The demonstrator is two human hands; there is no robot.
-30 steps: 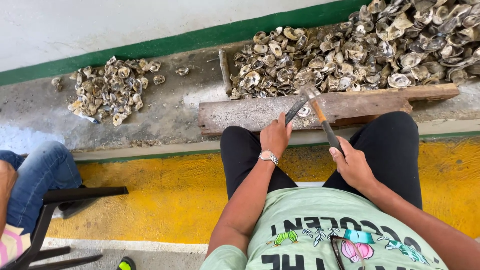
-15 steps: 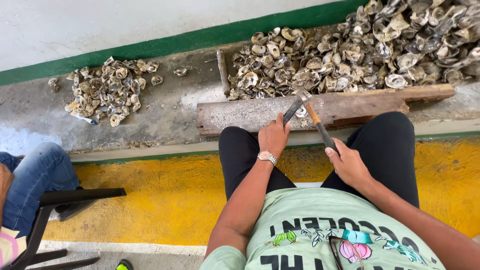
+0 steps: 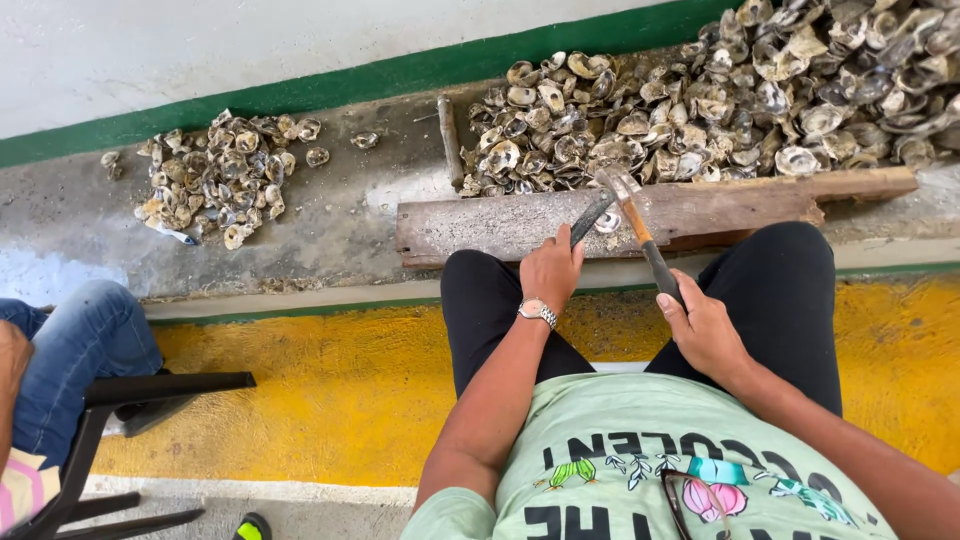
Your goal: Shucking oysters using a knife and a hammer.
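My left hand (image 3: pixel 551 270) grips a dark metal chisel (image 3: pixel 591 217) whose tip rests on a small oyster shell (image 3: pixel 607 223) lying on a worn wooden plank (image 3: pixel 520 222). My right hand (image 3: pixel 703 330) holds a hammer (image 3: pixel 637 225) by its orange and black handle, the head just above the chisel's upper end. A silver watch sits on my left wrist. I sit with black-trousered knees against the plank.
A large heap of oyster shells (image 3: pixel 740 100) lies behind the plank. A smaller pile of shells (image 3: pixel 222 175) lies on the concrete ledge at the left. A short stick (image 3: pixel 448 140) lies beside the heap. Another person's jeans-clad leg (image 3: pixel 70 350) and a black chair (image 3: pixel 120 400) are at the left.
The hammer has come down slightly toward the chisel. My left hand and the chisel stay in the same place on the plank.
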